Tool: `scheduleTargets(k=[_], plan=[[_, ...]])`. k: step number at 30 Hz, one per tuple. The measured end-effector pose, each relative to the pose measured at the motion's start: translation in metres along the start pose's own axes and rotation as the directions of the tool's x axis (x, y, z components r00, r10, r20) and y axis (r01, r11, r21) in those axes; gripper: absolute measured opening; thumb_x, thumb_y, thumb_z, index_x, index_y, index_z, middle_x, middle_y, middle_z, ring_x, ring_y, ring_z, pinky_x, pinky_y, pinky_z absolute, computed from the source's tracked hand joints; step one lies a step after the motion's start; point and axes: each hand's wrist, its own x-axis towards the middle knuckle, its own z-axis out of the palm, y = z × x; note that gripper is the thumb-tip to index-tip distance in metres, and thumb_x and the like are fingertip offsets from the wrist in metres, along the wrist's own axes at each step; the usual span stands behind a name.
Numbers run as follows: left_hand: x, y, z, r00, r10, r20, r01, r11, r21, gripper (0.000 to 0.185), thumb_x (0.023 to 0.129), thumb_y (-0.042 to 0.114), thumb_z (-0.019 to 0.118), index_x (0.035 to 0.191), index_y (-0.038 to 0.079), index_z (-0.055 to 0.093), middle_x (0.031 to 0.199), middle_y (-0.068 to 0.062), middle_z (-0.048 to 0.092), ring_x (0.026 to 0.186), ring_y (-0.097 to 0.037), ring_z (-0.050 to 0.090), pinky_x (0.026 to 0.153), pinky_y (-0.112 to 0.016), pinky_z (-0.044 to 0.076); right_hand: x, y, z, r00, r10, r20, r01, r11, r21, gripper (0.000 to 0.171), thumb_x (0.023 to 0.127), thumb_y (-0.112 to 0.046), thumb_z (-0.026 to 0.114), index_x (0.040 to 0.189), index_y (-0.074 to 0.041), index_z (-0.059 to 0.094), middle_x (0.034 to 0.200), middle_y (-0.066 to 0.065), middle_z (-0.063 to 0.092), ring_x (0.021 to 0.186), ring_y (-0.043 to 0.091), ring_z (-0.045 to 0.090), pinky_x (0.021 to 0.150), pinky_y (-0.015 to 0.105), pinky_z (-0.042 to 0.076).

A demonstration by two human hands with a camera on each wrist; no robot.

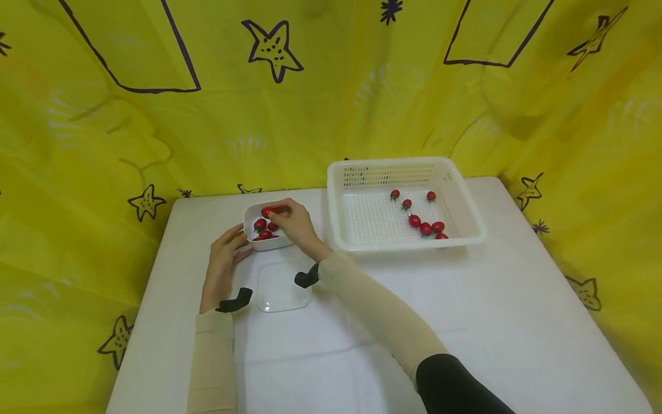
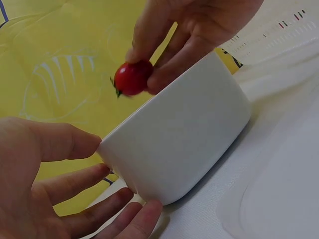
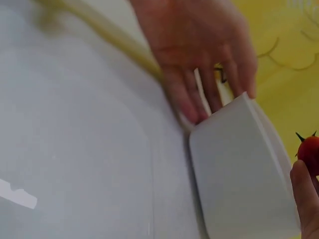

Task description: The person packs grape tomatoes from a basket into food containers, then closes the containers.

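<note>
My right hand [image 1: 296, 223] pinches a cherry tomato [image 2: 133, 77] between thumb and fingertips, just above the rim of a small white container [image 2: 174, 129]. Several more cherry tomatoes [image 1: 260, 225] lie inside that container, some with green stems. With its fingers spread and fairly straight, my left hand [image 1: 222, 261] touches the container's left side; in the left wrist view the thumb meets the rim and the other fingertips rest lower on the wall. The held tomato [image 3: 310, 153] shows at the right edge of the right wrist view, its green stem upward there.
To the right stands a large white perforated basket [image 1: 338, 230] with several cherry tomatoes [image 1: 414, 221] on its bottom. A clear, rounded square lid [image 1: 284, 287] lies on the white table [image 1: 465, 322] in front of the container. Behind hangs a yellow patterned curtain [image 1: 310, 126].
</note>
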Motion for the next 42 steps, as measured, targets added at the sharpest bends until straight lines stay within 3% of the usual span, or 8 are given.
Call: scheduleTargets(k=[5, 10, 16, 22, 31, 38, 42], plan=[[0.0, -0.001, 0.001, 1.0, 0.025, 0.012, -0.025, 1.0, -0.011, 0.05, 0.11, 0.026, 0.052, 0.158, 0.016, 0.046, 0.162, -0.009, 0.045, 0.121, -0.015, 0.057, 0.103, -0.023, 0.057, 0.005, 0.004, 0.004, 0.998, -0.037, 0.058, 0.045, 0.989, -0.138, 0.028, 0.099, -0.014, 0.072, 0.126, -0.007, 0.069, 0.118, 0.013, 0.075, 0.1, 0.027, 0.075, 0.077, 0.019, 0.061], [0.001, -0.002, 0.0, 0.999, 0.043, 0.018, -0.043, 0.999, -0.02, 0.05, 0.11, 0.025, 0.052, 0.159, 0.015, 0.046, 0.161, -0.01, 0.045, 0.118, -0.013, 0.058, 0.102, -0.024, 0.058, 0.005, 0.005, 0.004, 0.991, -0.064, 0.118, 0.092, 0.964, -0.249, 0.03, 0.098, -0.016, 0.073, 0.125, -0.004, 0.067, 0.123, 0.013, 0.071, 0.104, 0.024, 0.075, 0.082, 0.02, 0.062], [0.0, -0.003, -0.001, 0.998, 0.062, 0.019, -0.061, 0.998, -0.017, 0.049, 0.11, 0.024, 0.051, 0.158, 0.014, 0.047, 0.156, -0.009, 0.047, 0.115, -0.012, 0.058, 0.1, -0.023, 0.059, 0.005, 0.005, 0.005, 0.984, -0.074, 0.161, 0.125, 0.935, -0.333, 0.027, 0.097, -0.018, 0.075, 0.119, -0.002, 0.069, 0.115, 0.013, 0.076, 0.1, 0.023, 0.076, 0.082, 0.019, 0.062], [-0.001, -0.003, -0.002, 0.998, 0.062, 0.026, -0.061, 0.998, -0.024, 0.049, 0.11, 0.024, 0.052, 0.157, 0.013, 0.047, 0.156, -0.009, 0.047, 0.114, -0.011, 0.058, 0.098, -0.022, 0.059, 0.006, 0.001, 0.01, 0.985, -0.055, 0.166, 0.126, 0.882, -0.455, 0.023, 0.095, -0.02, 0.077, 0.111, -0.004, 0.074, 0.108, 0.009, 0.08, 0.1, 0.02, 0.077, 0.081, 0.017, 0.058], [0.001, -0.004, -0.001, 0.997, 0.068, 0.032, -0.067, 0.997, -0.039, 0.049, 0.109, 0.024, 0.052, 0.157, 0.012, 0.047, 0.156, -0.009, 0.046, 0.116, -0.012, 0.057, 0.097, -0.022, 0.06, 0.004, -0.002, 0.021, 0.993, -0.06, 0.101, 0.108, 0.807, -0.581, 0.021, 0.094, -0.029, 0.079, 0.103, -0.01, 0.075, 0.097, 0.002, 0.081, 0.09, 0.015, 0.074, 0.074, 0.021, 0.052], [0.004, -0.006, -0.001, 0.998, 0.062, 0.029, -0.06, 0.996, -0.067, 0.049, 0.109, 0.019, 0.051, 0.158, 0.01, 0.046, 0.153, -0.009, 0.047, 0.114, -0.012, 0.057, 0.093, -0.02, 0.061, 0.003, -0.001, 0.029, 0.994, -0.066, 0.09, 0.109, 0.726, -0.679, 0.018, 0.094, -0.035, 0.078, 0.093, -0.017, 0.078, 0.088, -0.005, 0.077, 0.079, 0.011, 0.065, 0.066, 0.021, 0.045], [0.005, -0.007, -0.001, 0.998, 0.06, 0.023, -0.059, 0.996, -0.07, 0.049, 0.11, 0.018, 0.05, 0.158, 0.01, 0.046, 0.153, -0.009, 0.047, 0.113, -0.013, 0.057, 0.092, -0.019, 0.061, 0.002, -0.001, 0.031, 0.991, -0.075, 0.114, 0.134, 0.711, -0.69, 0.015, 0.096, -0.032, 0.075, 0.096, -0.018, 0.082, 0.09, -0.006, 0.079, 0.082, 0.011, 0.067, 0.068, 0.022, 0.049]])
